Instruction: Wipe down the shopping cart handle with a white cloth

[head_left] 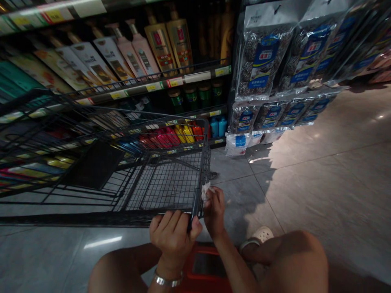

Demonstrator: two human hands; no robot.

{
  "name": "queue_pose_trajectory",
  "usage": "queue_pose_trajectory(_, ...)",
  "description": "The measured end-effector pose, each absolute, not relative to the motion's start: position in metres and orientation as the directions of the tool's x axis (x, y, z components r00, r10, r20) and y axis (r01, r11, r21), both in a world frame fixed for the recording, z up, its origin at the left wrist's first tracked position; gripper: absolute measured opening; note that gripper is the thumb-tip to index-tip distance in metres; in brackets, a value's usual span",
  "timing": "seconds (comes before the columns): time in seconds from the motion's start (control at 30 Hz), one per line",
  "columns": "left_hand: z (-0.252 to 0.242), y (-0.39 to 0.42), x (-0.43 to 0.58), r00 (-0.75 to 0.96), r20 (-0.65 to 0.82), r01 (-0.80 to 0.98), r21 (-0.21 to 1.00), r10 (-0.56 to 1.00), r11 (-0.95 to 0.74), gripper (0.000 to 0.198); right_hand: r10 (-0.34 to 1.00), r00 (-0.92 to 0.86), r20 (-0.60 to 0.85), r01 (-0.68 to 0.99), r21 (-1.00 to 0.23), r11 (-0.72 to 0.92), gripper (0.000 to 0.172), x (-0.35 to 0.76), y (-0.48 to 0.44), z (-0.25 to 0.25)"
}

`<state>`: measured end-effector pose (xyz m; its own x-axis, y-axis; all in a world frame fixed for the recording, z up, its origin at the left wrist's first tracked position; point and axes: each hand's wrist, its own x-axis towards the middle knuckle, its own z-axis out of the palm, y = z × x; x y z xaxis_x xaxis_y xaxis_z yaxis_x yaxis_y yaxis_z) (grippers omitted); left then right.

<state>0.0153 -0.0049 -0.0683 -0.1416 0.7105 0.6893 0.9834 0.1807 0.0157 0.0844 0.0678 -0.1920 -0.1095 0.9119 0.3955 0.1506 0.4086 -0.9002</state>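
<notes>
A black wire shopping cart (171, 188) lies in front of me, its mesh end panel and dark rails toward my hands. My left hand (172, 234), with a metal band at the wrist, is wrapped round the cart's frame near the close corner. Just right of it, my right hand (215, 205) pinches a crumpled white tissue (206, 191) against or right beside the cart's end bar; contact is hard to make out. A dark flat panel (94, 165) sits inside the cart.
Shelves of pump bottles (143, 55) and colourful bottles (161, 137) stand behind the cart. Bagged steel scouring balls (262, 61) hang at the upper right. Below my arms is a red stool-like object (200, 283). My bent knees and a light clog (263, 234) frame the grey tiled floor (320, 183).
</notes>
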Motion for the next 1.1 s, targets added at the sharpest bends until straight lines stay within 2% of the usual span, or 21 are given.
queue_pose_trajectory(0.23,-0.071,-0.005,0.012,-0.119,0.692,0.987,0.001,0.712,0.164,0.035,0.966,0.020,0.259,0.192,-0.949,0.251,0.022,0.078,0.085,-0.220)
queue_pose_trajectory(0.4,-0.071,-0.004,0.012,-0.117,0.693,0.987,0.000,0.712,0.163,0.034,0.985,0.082,0.150,0.121,-0.983,0.139,0.021,0.092,0.070,-0.196)
queue_pose_trajectory(0.53,-0.072,-0.005,0.013,-0.132,0.676,0.984,0.001,0.725,0.178,0.036,0.988,-0.004,0.157,-0.016,-0.988,0.157,0.022,0.089,0.046,-0.173)
queue_pose_trajectory(0.7,-0.073,-0.006,0.012,-0.140,0.656,0.981,-0.008,0.742,0.192,0.035,0.977,-0.005,0.212,-0.036,-0.977,0.211,0.024,0.079,0.044,-0.179)
queue_pose_trajectory(0.93,-0.073,-0.008,0.010,-0.134,0.684,0.984,0.004,0.717,0.180,0.037,0.998,-0.050,0.033,-0.120,-0.992,0.027,0.017,0.076,0.059,-0.207)
queue_pose_trajectory(1.1,-0.073,-0.010,0.007,-0.119,0.684,0.985,-0.011,0.720,0.173,0.036,0.986,-0.168,-0.012,-0.145,-0.989,-0.037,0.024,0.085,0.060,-0.209)
